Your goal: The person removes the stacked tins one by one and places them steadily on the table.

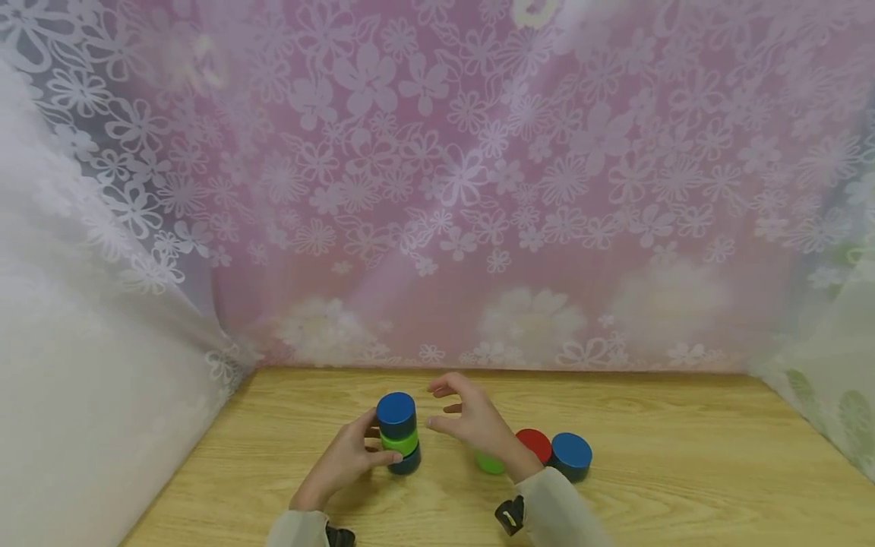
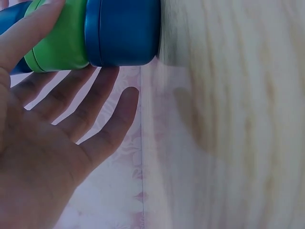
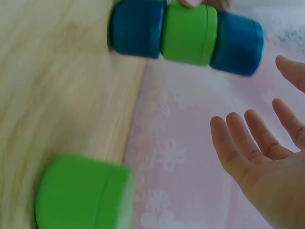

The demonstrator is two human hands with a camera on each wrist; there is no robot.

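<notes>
Three round lidded tins stand in an upright stack on the wooden table: a blue tin (image 1: 396, 414) on top, a green tin (image 1: 400, 444) in the middle and a lower blue tin (image 1: 408, 463). My left hand (image 1: 342, 462) holds the stack from the left at the green tin. Its thumb lies across the front and the other fingers reach behind, as the left wrist view shows. To the right of the stack, apart from it, my right hand (image 1: 478, 418) is raised with nothing in it, thumb and fingers spread.
Partly under my right forearm are another green tin (image 1: 490, 463) and a red tin (image 1: 535, 444); a further blue tin (image 1: 571, 454) stands close to the red one. Flowered curtain cloth (image 1: 437, 190) hangs behind the wooden table (image 1: 683, 456) and at both sides.
</notes>
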